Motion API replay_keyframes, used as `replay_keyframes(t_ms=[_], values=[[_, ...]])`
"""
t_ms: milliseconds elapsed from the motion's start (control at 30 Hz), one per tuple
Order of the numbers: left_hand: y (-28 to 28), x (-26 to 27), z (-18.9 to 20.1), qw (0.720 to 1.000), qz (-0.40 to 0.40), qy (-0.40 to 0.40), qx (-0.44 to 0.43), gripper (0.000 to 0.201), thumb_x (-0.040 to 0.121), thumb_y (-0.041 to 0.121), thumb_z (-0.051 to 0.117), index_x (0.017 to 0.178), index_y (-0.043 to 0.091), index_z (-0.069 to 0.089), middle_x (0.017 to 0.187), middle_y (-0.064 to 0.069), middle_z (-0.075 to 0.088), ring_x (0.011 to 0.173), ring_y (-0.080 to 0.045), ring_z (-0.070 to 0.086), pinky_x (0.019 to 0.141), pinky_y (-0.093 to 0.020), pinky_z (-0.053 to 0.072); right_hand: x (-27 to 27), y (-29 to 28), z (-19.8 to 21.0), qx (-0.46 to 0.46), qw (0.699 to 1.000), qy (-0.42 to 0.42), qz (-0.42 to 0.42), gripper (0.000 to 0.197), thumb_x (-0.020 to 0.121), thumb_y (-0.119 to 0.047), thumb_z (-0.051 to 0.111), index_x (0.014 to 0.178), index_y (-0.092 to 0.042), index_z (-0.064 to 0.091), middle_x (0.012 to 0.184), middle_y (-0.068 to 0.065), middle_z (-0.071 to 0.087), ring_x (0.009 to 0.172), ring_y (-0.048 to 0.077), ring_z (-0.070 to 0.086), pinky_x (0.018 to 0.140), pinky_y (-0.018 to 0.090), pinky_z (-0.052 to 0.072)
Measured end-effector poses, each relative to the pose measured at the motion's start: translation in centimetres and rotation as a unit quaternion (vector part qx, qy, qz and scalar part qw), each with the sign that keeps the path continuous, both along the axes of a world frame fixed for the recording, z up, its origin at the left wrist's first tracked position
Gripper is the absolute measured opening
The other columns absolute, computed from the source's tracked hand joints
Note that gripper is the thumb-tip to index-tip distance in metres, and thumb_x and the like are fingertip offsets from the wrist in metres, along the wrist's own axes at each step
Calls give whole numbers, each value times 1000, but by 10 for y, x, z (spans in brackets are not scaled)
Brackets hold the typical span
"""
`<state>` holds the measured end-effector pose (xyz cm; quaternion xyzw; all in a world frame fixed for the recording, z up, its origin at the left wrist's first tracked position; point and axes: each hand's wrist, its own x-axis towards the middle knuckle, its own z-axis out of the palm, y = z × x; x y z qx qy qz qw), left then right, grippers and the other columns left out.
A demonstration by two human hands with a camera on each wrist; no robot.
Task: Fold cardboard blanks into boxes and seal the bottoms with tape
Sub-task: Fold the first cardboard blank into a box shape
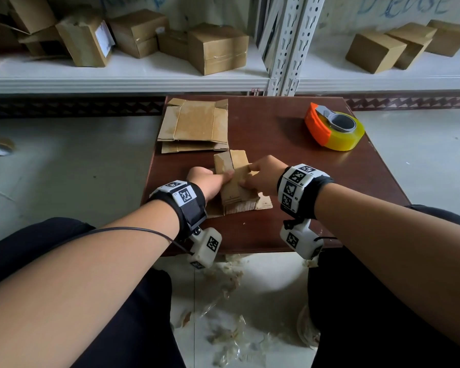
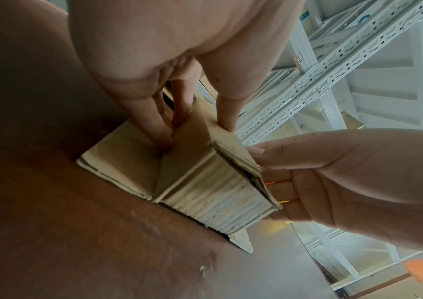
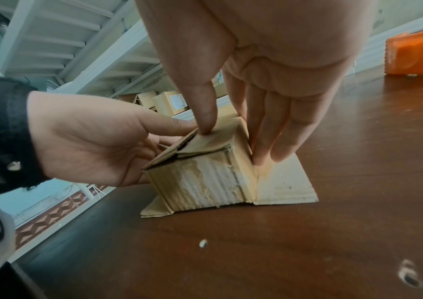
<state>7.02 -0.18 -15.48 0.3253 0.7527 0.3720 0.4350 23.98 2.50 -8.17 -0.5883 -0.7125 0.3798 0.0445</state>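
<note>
A small cardboard box stands near the front of the brown table, with loose flaps lying flat on the table at both sides. My left hand holds its left side, fingers down the wall and thumb on the top flaps. From the right, my right hand holds it the same way, its thumb pressing the top flap and its fingers against the right wall. The near face is torn and whitish. An orange tape dispenser with yellowish tape lies at the table's far right.
A stack of flat cardboard blanks lies at the table's far left. Behind it, a white metal shelf carries several folded boxes. A tape roll sits on the floor at left, and tape scraps lie between my knees.
</note>
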Motion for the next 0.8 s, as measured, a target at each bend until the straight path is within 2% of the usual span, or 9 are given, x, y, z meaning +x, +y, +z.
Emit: replay_keyframes(t_ms=[100,167,267,300,367,433,500,800], values=[[0,1,1,1000,-1,5,6,42,82,46,84,95,7,77,91,-7,76,72,-21,63,71,-31,49,-1,0,1,-1,1000,-4,-1,33,92,-31,76,122,-17,74,78,0,68,66,12,59,65,28,52],[0,1,1,1000,-2,9,5,42,83,46,84,95,6,77,86,-5,73,67,-19,59,69,-30,47,-1,0,1,-1,1000,-3,0,33,92,-31,76,121,-15,74,84,3,71,71,15,62,69,31,55],[0,0,2,1000,-7,14,2,44,82,48,84,95,6,77,86,-6,73,68,-20,60,70,-32,48,-1,-1,2,-2,1000,-4,2,32,93,-32,75,120,-15,74,93,9,75,73,18,63,68,33,56],[-1,0,3,1000,-10,15,-1,45,80,49,84,96,7,77,89,-7,75,71,-22,63,72,-34,51,-1,-1,2,-4,1000,-4,5,34,94,-33,74,122,-14,74,99,12,77,76,21,67,72,36,59],[-1,-1,6,1000,-12,7,-8,50,73,53,86,95,9,77,95,-8,78,82,-26,71,85,-39,59,-2,0,2,-12,1000,-6,10,40,96,-35,71,127,-11,72,109,15,77,94,29,75,86,45,62],[-2,-1,10,1000,-12,-5,-13,59,59,58,84,92,10,78,94,-8,79,91,-28,75,94,-45,60,-3,0,2,-18,1000,-6,11,45,97,-36,69,130,-6,68,114,16,76,106,34,74,92,50,60],[-2,-1,12,1000,-16,-12,-14,63,52,60,81,92,11,78,92,-7,79,92,-28,76,95,-48,60,-3,0,3,-19,1000,-2,8,47,97,-34,69,133,-3,66,116,18,76,109,36,73,92,51,60],[-4,0,12,1000,-20,-18,-12,67,51,62,79,94,12,78,95,-4,79,93,-26,75,96,-47,60,-4,2,1,-17,1000,-15,4,43,94,-27,72,129,-3,68,110,17,77,106,34,74,92,52,60]])
